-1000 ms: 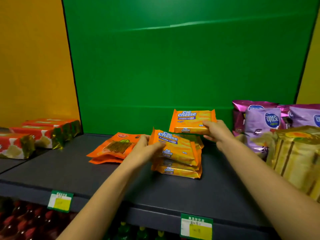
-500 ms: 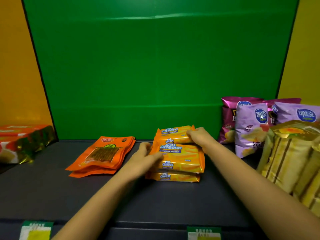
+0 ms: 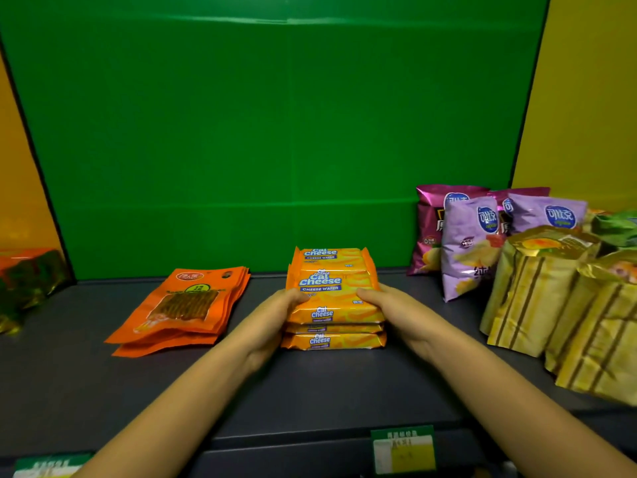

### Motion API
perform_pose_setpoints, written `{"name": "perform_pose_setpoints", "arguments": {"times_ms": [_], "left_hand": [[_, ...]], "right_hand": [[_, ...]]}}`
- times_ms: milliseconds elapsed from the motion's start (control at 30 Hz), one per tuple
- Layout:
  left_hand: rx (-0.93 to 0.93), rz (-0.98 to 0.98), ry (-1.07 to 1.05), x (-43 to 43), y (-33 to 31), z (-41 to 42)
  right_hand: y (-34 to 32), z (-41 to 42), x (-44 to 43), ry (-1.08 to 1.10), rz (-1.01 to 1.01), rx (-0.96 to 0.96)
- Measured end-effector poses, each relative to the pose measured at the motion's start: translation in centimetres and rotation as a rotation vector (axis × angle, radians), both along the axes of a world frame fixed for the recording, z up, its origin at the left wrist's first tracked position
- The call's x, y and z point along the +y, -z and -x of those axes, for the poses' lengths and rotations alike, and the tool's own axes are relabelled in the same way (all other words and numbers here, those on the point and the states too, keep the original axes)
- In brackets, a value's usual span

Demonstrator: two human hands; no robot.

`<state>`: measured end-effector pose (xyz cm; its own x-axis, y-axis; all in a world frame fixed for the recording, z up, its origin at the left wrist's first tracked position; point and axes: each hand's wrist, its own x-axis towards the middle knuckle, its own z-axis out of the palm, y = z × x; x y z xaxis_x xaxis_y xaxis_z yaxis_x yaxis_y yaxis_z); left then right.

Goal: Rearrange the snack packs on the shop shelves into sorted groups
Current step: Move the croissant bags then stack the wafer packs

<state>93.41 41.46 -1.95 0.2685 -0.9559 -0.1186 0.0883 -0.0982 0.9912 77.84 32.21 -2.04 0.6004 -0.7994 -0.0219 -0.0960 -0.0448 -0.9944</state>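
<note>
A: Nearest us, on the front edge of the dark shelf [image 3: 344, 391], we see a green price tag [image 3: 403, 450] right of centre. A second tag [image 3: 48, 469] sits by the front left corner. The print on both is too blurred to read.

B: Two bare forearms reach in over that front edge. What do we make of the hands?

A: Both hold the stack of wafer packs [image 3: 336, 313] at the middle of the shelf. The left hand [image 3: 275, 319] clasps the stack's left side and the right hand [image 3: 396, 312] its right side. Each thumb lies on the top face of a pack. The other fingers are hidden behind the stack, so we cannot tell how they lie.

B: The packs themselves are orange and lie flat, one upon another.

A: To the stack's left, apart from it, we see orange pouches [image 3: 186, 305] piled flat and slightly fanned. Toward the right edge, gold bags [image 3: 537, 298] with dark stripes stand upright.

B: Behind those, near the back edge, purple bags [image 3: 468, 243] stand close together. At the far left edge, red and green packs [image 3: 27, 274] are partly cut off from our view.

A: A green panel [image 3: 275, 132] rises behind the back edge, with a yellow panel [image 3: 586, 98] to its right.
</note>
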Motion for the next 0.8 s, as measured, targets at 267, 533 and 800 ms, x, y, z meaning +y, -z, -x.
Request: {"name": "perform_pose_setpoints", "arguments": {"times_ms": [267,533,800], "left_hand": [[-0.064,-0.006,0.020,-0.6,-0.3,-0.8],[0.111,0.016,-0.137,-2.3,-2.2,-0.6],[0.083,0.033,-0.105,-2.8,-2.1,-0.9]], "right_hand": [[0.6,-0.5,-1.7,0.084,-0.085,-0.059],[1.3,-2.6,-3.8,0.135,-0.274,-0.217],[0.6,-2.9,-3.7,0.145,-0.232,-0.191]]}}
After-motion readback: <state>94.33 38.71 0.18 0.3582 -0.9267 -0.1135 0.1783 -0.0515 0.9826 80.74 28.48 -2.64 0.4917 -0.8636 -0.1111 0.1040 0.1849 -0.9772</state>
